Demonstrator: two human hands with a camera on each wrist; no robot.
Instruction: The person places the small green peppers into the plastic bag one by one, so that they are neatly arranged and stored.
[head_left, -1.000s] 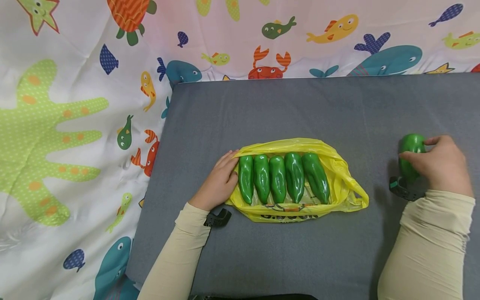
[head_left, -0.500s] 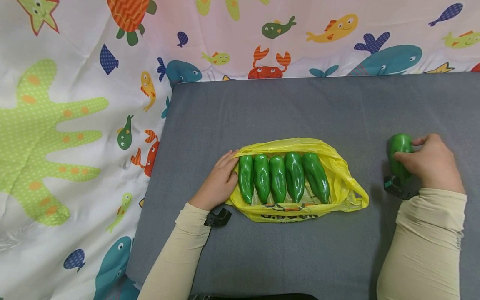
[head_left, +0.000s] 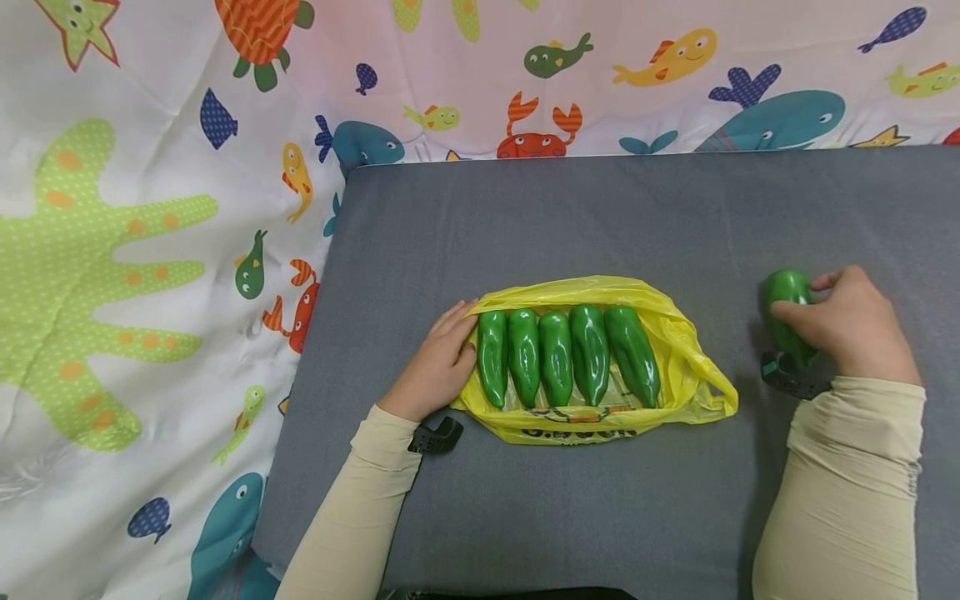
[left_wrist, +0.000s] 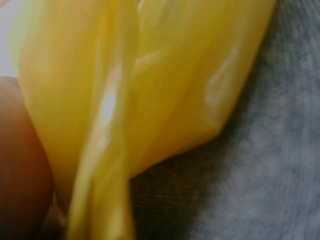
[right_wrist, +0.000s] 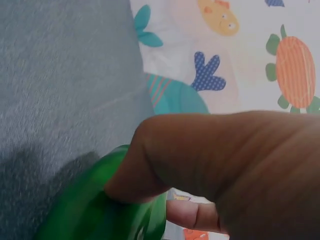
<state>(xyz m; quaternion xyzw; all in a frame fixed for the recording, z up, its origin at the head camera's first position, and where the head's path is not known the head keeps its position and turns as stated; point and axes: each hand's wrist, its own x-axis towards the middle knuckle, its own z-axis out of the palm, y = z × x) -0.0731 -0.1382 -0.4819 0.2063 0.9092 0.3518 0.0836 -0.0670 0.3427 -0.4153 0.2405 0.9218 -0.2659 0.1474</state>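
Observation:
Right of the bag in the head view, my right hand grips a glossy green pepper between thumb and fingers. The right wrist view shows the thumb pressed on the side of this pepper. A yellow plastic bag lies mid-table with its mouth spread. Several green peppers sit side by side within it, stems hidden. At the bag's left end, my left hand holds its edge. Folds of the yellow plastic bag fill much of the left wrist view.
The grey tabletop runs beneath everything. A white curtain with printed sea animals hangs along the back and left edges. The bag's handle loop points right, toward the right forearm.
My right hand has moved left with the pepper, a short way closer to the bag. My left hand, the bag and the peppers in it stay where they were.

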